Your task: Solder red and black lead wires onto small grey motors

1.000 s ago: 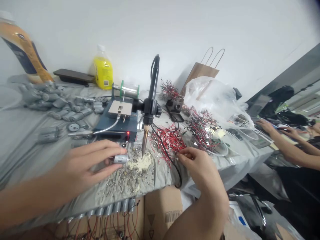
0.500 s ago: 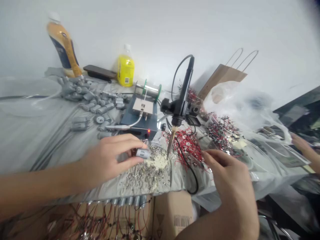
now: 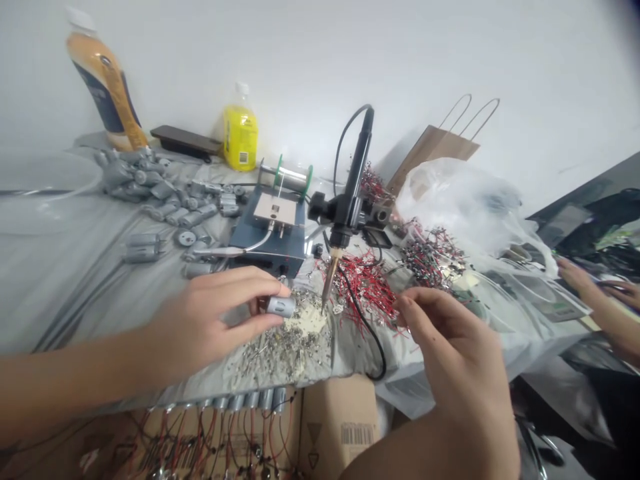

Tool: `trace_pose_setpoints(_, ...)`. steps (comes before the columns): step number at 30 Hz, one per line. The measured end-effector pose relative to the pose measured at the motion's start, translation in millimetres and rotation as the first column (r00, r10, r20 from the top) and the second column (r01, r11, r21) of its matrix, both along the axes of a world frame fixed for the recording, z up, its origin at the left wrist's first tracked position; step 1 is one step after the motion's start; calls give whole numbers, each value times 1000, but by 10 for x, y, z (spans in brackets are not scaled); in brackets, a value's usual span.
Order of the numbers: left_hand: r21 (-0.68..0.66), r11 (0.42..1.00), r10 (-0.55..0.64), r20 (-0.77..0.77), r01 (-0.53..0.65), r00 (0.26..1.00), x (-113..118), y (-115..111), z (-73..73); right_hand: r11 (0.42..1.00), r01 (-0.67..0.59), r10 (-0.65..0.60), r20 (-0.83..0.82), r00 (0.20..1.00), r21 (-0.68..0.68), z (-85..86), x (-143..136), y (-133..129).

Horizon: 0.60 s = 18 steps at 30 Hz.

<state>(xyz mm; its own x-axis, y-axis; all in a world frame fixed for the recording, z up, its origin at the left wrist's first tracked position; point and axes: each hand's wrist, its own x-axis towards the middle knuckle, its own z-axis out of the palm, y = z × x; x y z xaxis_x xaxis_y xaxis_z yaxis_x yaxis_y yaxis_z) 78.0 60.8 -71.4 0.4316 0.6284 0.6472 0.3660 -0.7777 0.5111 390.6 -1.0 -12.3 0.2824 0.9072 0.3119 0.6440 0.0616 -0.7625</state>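
I'm gripping a motor [image 3: 281, 307] in my left hand [image 3: 215, 312] near the soldering iron [image 3: 358, 167] while my right hand [image 3: 456, 343], its grip unclear, is reaching into red wires [image 3: 367, 287], seemingly needing delicate fingers.

The small motor [image 3: 281, 306] is a short silver-grey cylinder with a smooth, dull metal casing and a dark slot in its side; it is held clear of the table surface, lying nearly level with its long axis running left to right, and its left end is partly hidden by fingers. The red wires [image 3: 367, 287] are thin, short and loosely tangled, with small pale metallic bits among them, and they lie spread in a low, untidy heap on the grey table covering, to the right of the motor and apart from it.
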Motion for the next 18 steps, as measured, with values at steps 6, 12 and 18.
trace_pose_setpoints(6,-124,990,-58,50,64,997,33,-19,71,989,-58,74,-112,991,140,-43,-90,-4)
trace_pose_setpoints(12,-310,943,-74,158,121,985,75,-38,74,929,-21,182,-406,896,370,-59,-264,98)
trace_pose_setpoints(18,-567,804,-8,290,178,957,116,-66,86,874,50,146,-360,921,483,-43,-360,217)
